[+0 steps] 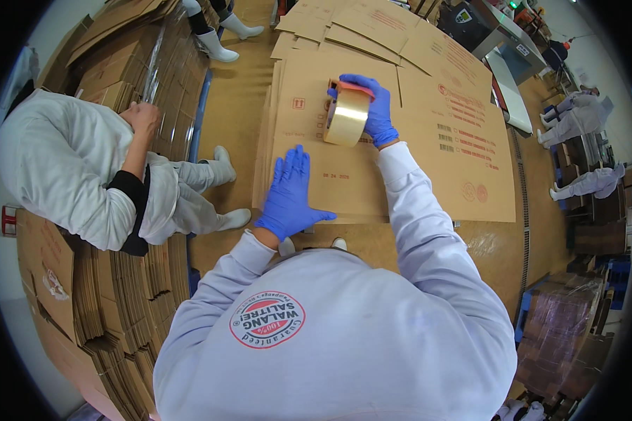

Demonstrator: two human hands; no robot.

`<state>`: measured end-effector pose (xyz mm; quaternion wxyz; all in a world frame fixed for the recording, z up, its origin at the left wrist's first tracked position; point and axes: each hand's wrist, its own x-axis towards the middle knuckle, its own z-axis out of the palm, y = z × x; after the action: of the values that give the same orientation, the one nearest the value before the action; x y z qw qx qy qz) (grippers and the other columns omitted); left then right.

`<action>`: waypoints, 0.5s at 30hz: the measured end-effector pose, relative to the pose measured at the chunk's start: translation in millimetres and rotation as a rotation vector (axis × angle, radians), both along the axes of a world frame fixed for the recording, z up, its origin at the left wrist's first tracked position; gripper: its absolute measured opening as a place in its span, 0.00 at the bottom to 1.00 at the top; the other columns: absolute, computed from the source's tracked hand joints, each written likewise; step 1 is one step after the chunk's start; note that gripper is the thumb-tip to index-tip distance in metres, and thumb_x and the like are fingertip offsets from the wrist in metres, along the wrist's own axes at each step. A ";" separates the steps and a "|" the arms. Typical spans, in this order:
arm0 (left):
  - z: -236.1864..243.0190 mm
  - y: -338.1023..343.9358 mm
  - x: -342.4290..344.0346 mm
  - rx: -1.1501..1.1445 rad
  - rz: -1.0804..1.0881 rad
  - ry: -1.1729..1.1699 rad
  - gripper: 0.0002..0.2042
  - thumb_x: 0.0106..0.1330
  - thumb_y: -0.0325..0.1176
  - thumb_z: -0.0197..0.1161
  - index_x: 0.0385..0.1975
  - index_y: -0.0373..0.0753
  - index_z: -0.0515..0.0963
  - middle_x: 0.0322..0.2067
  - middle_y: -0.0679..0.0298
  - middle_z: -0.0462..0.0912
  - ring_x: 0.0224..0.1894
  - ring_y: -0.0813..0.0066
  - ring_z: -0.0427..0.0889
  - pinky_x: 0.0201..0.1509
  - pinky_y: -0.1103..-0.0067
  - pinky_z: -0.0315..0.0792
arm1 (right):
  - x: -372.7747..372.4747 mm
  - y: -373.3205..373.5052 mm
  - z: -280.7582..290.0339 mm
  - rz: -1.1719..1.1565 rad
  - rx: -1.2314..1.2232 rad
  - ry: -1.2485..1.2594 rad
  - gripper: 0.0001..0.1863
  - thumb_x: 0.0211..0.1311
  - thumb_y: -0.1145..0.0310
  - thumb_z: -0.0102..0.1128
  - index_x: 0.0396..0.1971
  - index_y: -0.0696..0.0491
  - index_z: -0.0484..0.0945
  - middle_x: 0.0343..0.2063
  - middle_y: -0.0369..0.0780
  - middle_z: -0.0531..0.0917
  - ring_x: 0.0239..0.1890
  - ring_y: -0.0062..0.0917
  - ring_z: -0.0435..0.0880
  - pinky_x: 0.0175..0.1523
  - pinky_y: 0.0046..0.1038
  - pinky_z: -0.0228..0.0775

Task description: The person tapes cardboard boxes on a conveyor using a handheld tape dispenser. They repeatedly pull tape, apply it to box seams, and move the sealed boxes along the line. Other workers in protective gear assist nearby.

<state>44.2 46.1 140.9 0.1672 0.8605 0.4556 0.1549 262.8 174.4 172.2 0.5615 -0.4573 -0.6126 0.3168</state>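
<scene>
My right hand (379, 112), in a blue glove, is closed around a tape dispenser (357, 88) with a reddish edge. A wide roll of clear yellowish packing tape (347, 119) sits in it, over the top sheet of a stack of flattened cardboard boxes (414, 168). My left hand (291, 193), also gloved in blue, lies flat on the stack's near left corner. Its fingers are stretched out and point away from me, and it holds nothing. Red print and barcodes mark the cardboard. The dispenser hides the cardboard beneath it.
A person in white (77, 161) stands close on my left, beside bundled flat boxes (119, 77) at the far left. More folded cardboard (119, 302) is piled at the near left. A machine with a white belt (507, 91) stands at the far right. Wrapped boxes (558, 330) are at the right.
</scene>
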 end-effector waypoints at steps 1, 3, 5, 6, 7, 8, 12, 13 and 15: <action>-0.3 0.7 -1.4 0.000 -0.009 -0.018 0.59 0.44 0.62 0.69 0.66 0.24 0.49 0.68 0.40 0.48 0.72 0.47 0.44 0.74 0.60 0.36 | 1.4 11.7 -10.0 0.022 -0.193 -0.027 0.12 0.57 0.82 0.59 0.43 0.65 0.77 0.40 0.48 0.81 0.41 0.31 0.84 0.50 0.33 0.80; 0.7 3.4 -3.3 0.017 -0.024 -0.069 0.58 0.45 0.61 0.70 0.65 0.22 0.49 0.67 0.38 0.48 0.72 0.46 0.44 0.75 0.61 0.36 | 6.3 31.0 -23.4 0.087 -0.235 0.247 0.12 0.59 0.80 0.56 0.43 0.65 0.77 0.39 0.48 0.81 0.39 0.32 0.84 0.49 0.33 0.80; 2.5 7.6 -3.8 -0.053 -0.022 -0.046 0.57 0.45 0.60 0.70 0.65 0.22 0.49 0.67 0.38 0.48 0.72 0.46 0.44 0.74 0.61 0.37 | 8.7 37.8 -23.4 0.067 -0.243 0.226 0.11 0.61 0.79 0.54 0.43 0.65 0.77 0.38 0.48 0.82 0.38 0.32 0.85 0.47 0.33 0.81; 2.9 10.4 -3.2 -0.060 -0.029 -0.069 0.57 0.45 0.59 0.70 0.65 0.21 0.49 0.68 0.38 0.48 0.72 0.46 0.44 0.74 0.61 0.37 | 6.9 34.7 -18.8 0.026 -0.196 0.045 0.11 0.61 0.78 0.55 0.43 0.64 0.77 0.37 0.47 0.83 0.37 0.31 0.85 0.46 0.32 0.81; 2.6 12.3 -3.0 -0.047 -0.026 -0.058 0.57 0.45 0.60 0.70 0.65 0.22 0.49 0.67 0.38 0.48 0.71 0.45 0.45 0.74 0.60 0.38 | 3.0 22.8 -14.7 -0.013 -0.134 -0.088 0.11 0.61 0.77 0.55 0.42 0.64 0.78 0.36 0.46 0.83 0.36 0.30 0.85 0.45 0.31 0.81; 1.2 14.5 -2.2 -0.018 -0.022 -0.066 0.57 0.45 0.60 0.70 0.65 0.22 0.49 0.67 0.37 0.49 0.71 0.44 0.46 0.74 0.59 0.39 | -1.9 12.6 -6.8 0.035 -0.170 -0.107 0.10 0.62 0.76 0.55 0.41 0.63 0.79 0.35 0.46 0.84 0.36 0.29 0.85 0.44 0.31 0.80; -9.1 19.1 -1.1 0.015 -0.021 -0.058 0.57 0.45 0.61 0.70 0.65 0.22 0.50 0.66 0.36 0.50 0.71 0.43 0.47 0.73 0.59 0.41 | -26.8 -88.9 -5.9 -0.049 0.025 -0.405 0.12 0.52 0.62 0.68 0.29 0.55 0.82 0.25 0.41 0.85 0.29 0.33 0.85 0.36 0.28 0.75; -11.3 19.2 -0.9 0.056 -0.016 -0.051 0.57 0.44 0.61 0.70 0.65 0.22 0.50 0.66 0.37 0.50 0.71 0.43 0.47 0.73 0.58 0.41 | -31.6 -100.3 -13.0 -0.137 0.303 -0.401 0.14 0.41 0.71 0.77 0.31 0.52 0.83 0.25 0.38 0.84 0.27 0.26 0.83 0.37 0.28 0.75; -12.1 19.7 -1.1 0.144 0.002 -0.016 0.58 0.44 0.61 0.70 0.65 0.22 0.50 0.66 0.37 0.50 0.71 0.44 0.47 0.73 0.58 0.40 | -26.0 -100.8 -24.4 -0.187 0.222 -0.612 0.14 0.42 0.70 0.76 0.31 0.54 0.82 0.25 0.38 0.85 0.27 0.24 0.83 0.36 0.27 0.75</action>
<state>43.1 65.8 128.7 0.1084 0.8686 0.4428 0.1940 236.9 73.5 147.8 0.4246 -0.5215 -0.7388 0.0432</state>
